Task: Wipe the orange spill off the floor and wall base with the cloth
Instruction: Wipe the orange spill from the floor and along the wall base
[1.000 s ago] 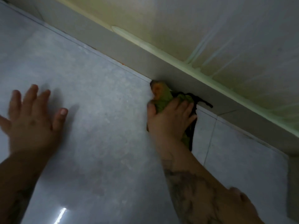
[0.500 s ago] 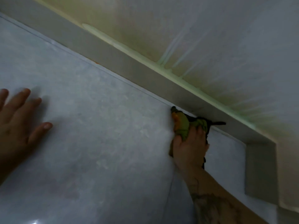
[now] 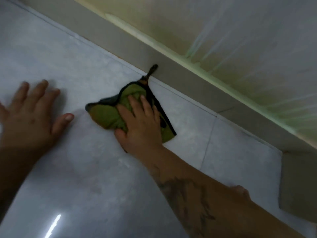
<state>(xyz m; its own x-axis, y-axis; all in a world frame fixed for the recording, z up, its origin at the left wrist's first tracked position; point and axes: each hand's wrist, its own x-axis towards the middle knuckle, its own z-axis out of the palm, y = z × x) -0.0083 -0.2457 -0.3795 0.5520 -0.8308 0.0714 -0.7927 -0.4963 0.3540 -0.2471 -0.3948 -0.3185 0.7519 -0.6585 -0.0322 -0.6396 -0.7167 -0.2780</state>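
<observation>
R hand (image 3: 140,127) lay palm-down w/ fingers spread, pressing the green cloth (image 3: 109,115) onto the floor (image 3: 82,169), just beside the wall base (image 3: 197,79); cloth's loop touched it. L hand (image 3: 29,117) flat, fingers apart, holding nothing, left of cloth.

The floor (image 3: 72,169) is pale grey tile, smooth and glossy, with a bright streak of reflected light at the lower left of the frame and thin grout lines toward the right. The cloth (image 3: 106,115) is soft, matt green fabric, rumpled into folds, edged with a dark binding and a dark loop at its upper tip. The wall base (image 3: 197,86) looks like smooth, matt beige tile. Above it the wall (image 3: 240,31) is pale, streaked and dull.
</observation>
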